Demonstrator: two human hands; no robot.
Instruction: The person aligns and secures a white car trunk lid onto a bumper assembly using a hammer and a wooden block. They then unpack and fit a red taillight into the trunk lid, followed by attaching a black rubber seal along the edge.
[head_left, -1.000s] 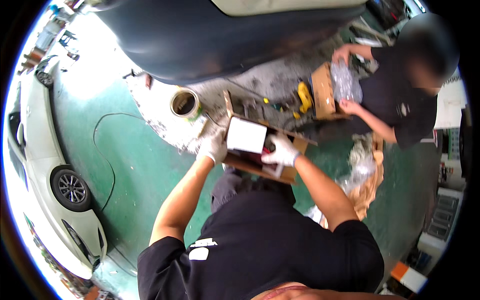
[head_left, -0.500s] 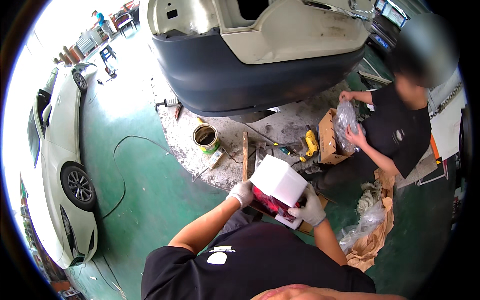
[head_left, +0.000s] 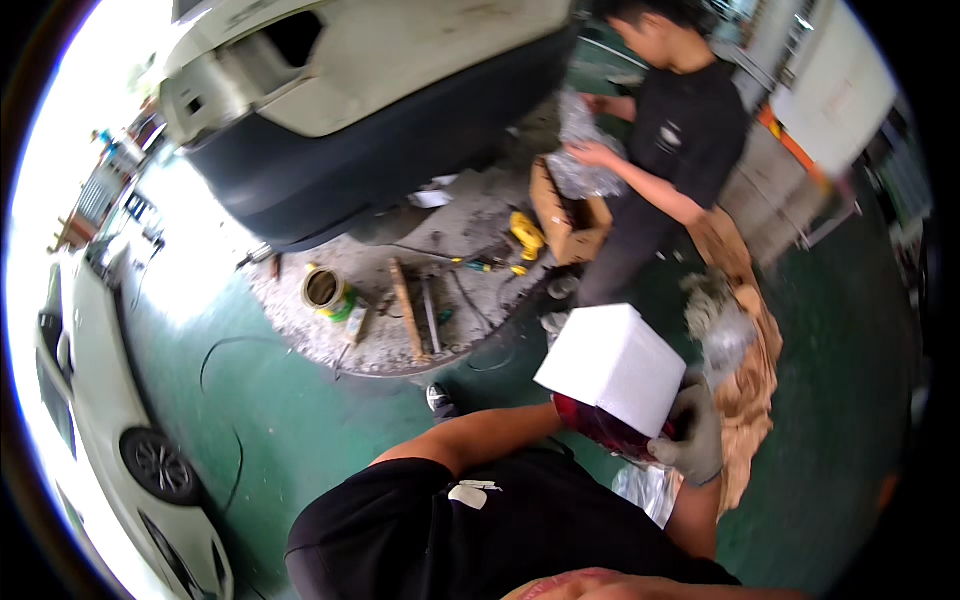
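A glossy dark red tail light [head_left: 603,425] with a white foam block [head_left: 612,365] over its upper side is held in front of my chest, to the right. My gloved right hand [head_left: 692,438] is closed around its right end, the thumb near the foam's lower corner. My left forearm [head_left: 500,437] reaches across to the left end. The left hand itself is hidden by the light and foam, so its fingers do not show. Clear plastic wrapping [head_left: 645,490] shows just below the light.
Ahead stands a car body with a dark bumper [head_left: 370,150]. On the grey floor patch lie a paint can [head_left: 325,288], a wooden stick [head_left: 407,310] and a yellow power tool [head_left: 525,236]. A co-worker [head_left: 675,150] handles clear plastic over a cardboard box [head_left: 570,215]. Brown paper [head_left: 750,400] lies right.
The light and foam have moved right, away from the floor patch, with my right hand still on them. My left hand has slipped out of sight behind them. The whole view has swung right.
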